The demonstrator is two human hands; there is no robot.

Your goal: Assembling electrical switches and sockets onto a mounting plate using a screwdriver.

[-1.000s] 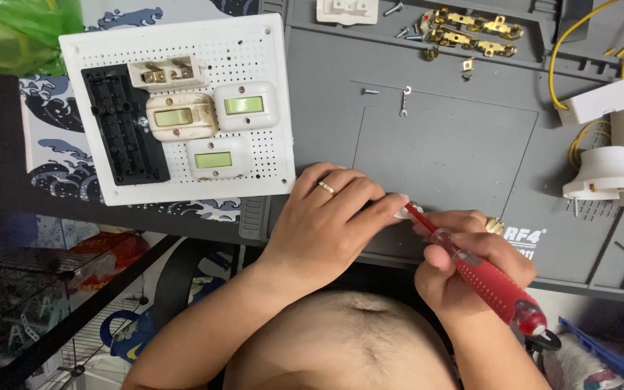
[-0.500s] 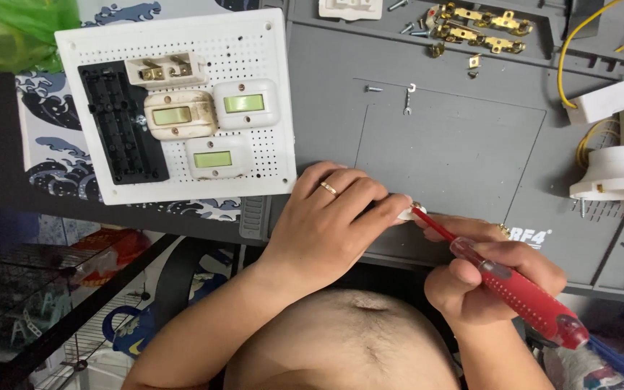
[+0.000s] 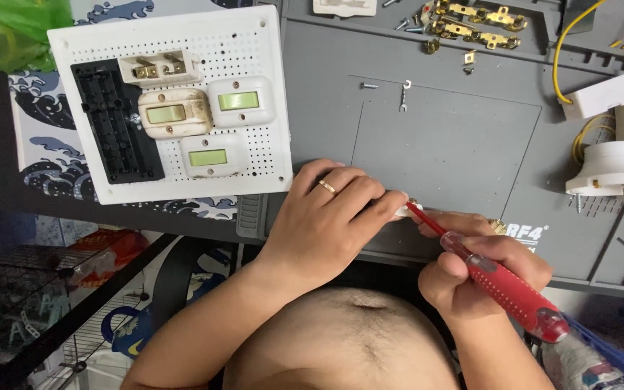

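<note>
My left hand [image 3: 330, 220], with a gold ring on one finger, is closed over a small white part [image 3: 403, 211] at the near edge of the grey work mat [image 3: 449, 144]; most of the part is hidden under my fingers. My right hand [image 3: 482, 271] grips a red-handled screwdriver [image 3: 503, 285], and its thin shaft points up-left with the tip touching the white part beside my left fingertips.
A white perforated board [image 3: 254, 43] at the left carries a black block, three white switch modules and a socket piece. Brass terminals [image 3: 471, 18] and loose screws [image 3: 370, 85] lie at the mat's far side. White sockets with yellow wires [image 3: 615, 137] sit at the right.
My right hand has drawn the screwdriver handle slightly right and down while the tip stays at the white part. My left hand has kept its hold.
</note>
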